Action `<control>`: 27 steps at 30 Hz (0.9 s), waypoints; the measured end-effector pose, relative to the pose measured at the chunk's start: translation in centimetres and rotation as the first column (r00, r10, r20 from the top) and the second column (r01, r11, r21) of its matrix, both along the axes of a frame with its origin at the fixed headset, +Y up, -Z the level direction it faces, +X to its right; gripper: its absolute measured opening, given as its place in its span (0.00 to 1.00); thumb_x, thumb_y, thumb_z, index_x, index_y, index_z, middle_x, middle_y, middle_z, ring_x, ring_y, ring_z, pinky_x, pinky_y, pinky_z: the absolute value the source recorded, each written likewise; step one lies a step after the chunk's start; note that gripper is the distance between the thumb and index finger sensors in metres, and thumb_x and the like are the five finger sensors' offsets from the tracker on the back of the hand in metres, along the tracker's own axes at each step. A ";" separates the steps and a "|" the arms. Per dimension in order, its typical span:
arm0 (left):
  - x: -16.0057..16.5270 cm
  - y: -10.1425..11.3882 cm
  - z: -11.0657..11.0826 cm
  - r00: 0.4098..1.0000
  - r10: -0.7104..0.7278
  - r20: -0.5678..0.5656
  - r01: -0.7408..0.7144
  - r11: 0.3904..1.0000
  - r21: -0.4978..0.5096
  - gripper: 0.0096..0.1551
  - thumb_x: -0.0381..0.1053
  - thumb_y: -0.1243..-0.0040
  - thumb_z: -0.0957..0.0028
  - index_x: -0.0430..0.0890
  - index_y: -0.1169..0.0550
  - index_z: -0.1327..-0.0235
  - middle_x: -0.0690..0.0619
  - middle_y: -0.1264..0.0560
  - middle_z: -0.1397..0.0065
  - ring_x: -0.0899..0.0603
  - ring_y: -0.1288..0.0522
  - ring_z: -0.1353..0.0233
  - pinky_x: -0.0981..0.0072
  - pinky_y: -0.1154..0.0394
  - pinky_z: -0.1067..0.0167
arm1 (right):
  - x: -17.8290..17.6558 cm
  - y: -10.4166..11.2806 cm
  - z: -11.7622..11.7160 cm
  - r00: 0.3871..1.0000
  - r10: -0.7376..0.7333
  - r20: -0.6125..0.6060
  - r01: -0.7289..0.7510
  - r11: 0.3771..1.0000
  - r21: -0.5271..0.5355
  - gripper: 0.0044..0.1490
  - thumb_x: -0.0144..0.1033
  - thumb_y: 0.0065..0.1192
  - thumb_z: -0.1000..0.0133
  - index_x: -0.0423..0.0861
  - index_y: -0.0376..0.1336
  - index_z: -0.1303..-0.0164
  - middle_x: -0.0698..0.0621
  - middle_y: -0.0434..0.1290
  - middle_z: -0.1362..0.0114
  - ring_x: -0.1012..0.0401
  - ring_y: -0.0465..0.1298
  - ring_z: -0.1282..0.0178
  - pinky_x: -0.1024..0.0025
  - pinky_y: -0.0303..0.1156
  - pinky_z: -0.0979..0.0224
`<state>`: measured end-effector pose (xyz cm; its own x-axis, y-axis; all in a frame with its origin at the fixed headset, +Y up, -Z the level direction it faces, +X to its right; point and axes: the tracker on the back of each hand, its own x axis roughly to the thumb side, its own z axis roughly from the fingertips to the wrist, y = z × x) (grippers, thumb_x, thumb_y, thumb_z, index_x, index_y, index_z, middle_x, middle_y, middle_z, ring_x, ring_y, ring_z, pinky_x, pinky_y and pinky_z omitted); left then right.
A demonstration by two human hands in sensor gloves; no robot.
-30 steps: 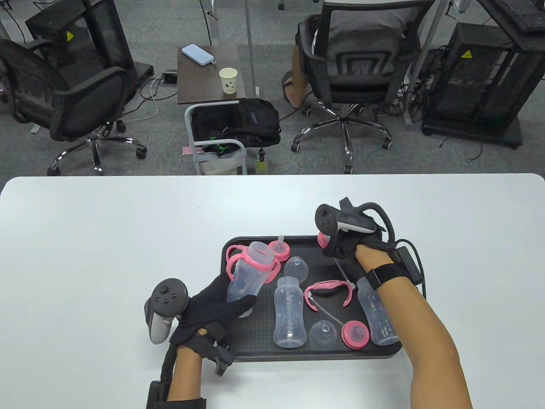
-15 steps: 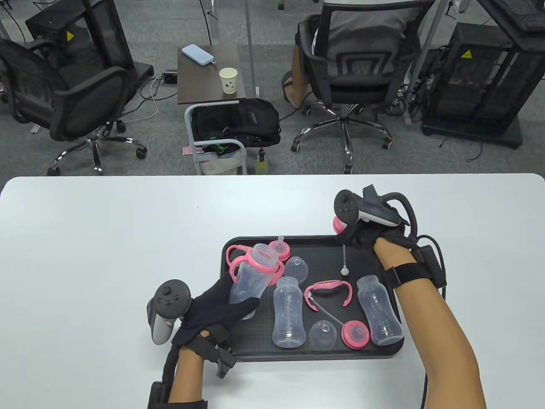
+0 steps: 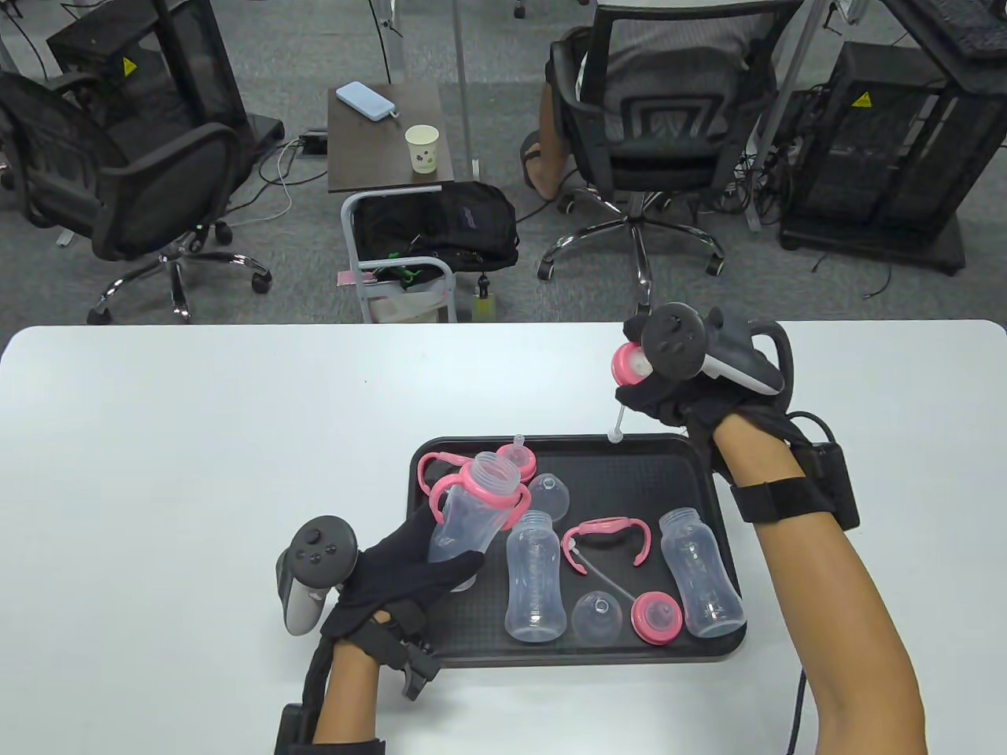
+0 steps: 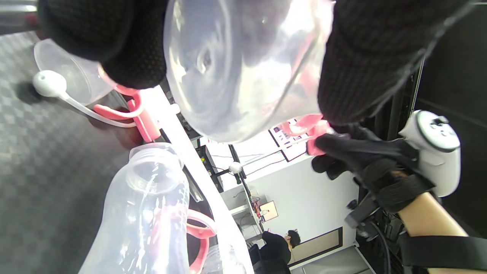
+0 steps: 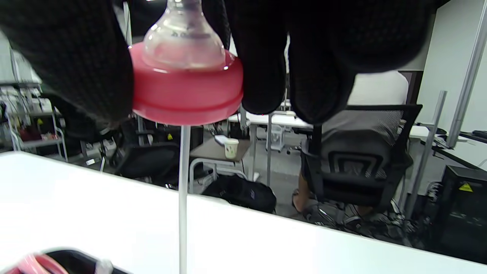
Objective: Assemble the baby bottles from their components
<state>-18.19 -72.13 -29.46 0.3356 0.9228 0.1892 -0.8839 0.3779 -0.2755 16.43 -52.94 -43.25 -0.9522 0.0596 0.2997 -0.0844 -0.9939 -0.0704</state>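
Observation:
My left hand [image 3: 409, 570] grips a clear bottle with a pink handle ring [image 3: 470, 511], tilted, mouth up, over the left end of the black tray [image 3: 708, 487]. Its base shows in the left wrist view [image 4: 243, 68]. My right hand [image 3: 669, 393] holds a pink nipple cap [image 3: 629, 366] above the tray's far right corner. A white straw with a weighted tip [image 3: 616, 429] hangs from the cap. The right wrist view shows the cap [image 5: 186, 87] held between my fingers, nipple up, with the straw [image 5: 183, 198] hanging down.
In the tray lie two clear bottles [image 3: 535, 578] [image 3: 702, 570], a loose pink handle ring [image 3: 606, 535], a pink cap [image 3: 657, 617], clear domes [image 3: 598, 617] [image 3: 548, 495], and another pink nipple cap [image 3: 519, 460]. Chairs and a small side table [image 3: 385, 141] stand beyond the table's far edge.
My right hand has lifted the pink cap and straw up and away from the tray toward the far right. My left hand has shifted the bottle slightly.

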 end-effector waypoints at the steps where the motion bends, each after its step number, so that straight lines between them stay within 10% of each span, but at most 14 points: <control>1: 0.1 0.0 0.0 1.000 -0.001 0.002 0.001 1.000 0.001 0.54 0.76 0.30 0.50 0.54 0.35 0.14 0.46 0.30 0.21 0.32 0.21 0.40 0.47 0.20 0.48 | 0.0 0.9 0.5 1.000 -0.015 -0.009 0.015 1.000 0.013 0.55 0.62 0.78 0.50 0.48 0.57 0.19 0.40 0.75 0.30 0.39 0.79 0.44 0.47 0.76 0.49; 14: 1.4 -0.2 0.2 0.997 -0.073 0.030 0.073 0.997 -0.002 0.54 0.76 0.30 0.50 0.54 0.35 0.14 0.46 0.30 0.21 0.32 0.21 0.40 0.48 0.20 0.48 | -2.2 9.4 7.5 0.990 -0.031 -0.139 0.056 0.982 0.179 0.54 0.63 0.76 0.49 0.47 0.57 0.19 0.39 0.76 0.30 0.39 0.80 0.45 0.47 0.76 0.49; 27: 2.2 0.2 0.6 0.995 -0.074 0.070 0.072 0.997 0.025 0.55 0.76 0.30 0.50 0.54 0.35 0.14 0.46 0.30 0.21 0.32 0.21 0.40 0.48 0.20 0.48 | -7.3 11.3 13.2 0.957 0.060 -0.283 -0.003 0.980 0.198 0.54 0.63 0.76 0.48 0.46 0.58 0.19 0.39 0.76 0.31 0.39 0.80 0.44 0.47 0.76 0.49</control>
<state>-15.96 -71.94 -28.85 0.3871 0.8915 0.2354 -0.8321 0.4478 -0.3273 9.11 -41.63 -30.05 -0.8248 -0.0555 0.5627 -0.0979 -0.9661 -0.2388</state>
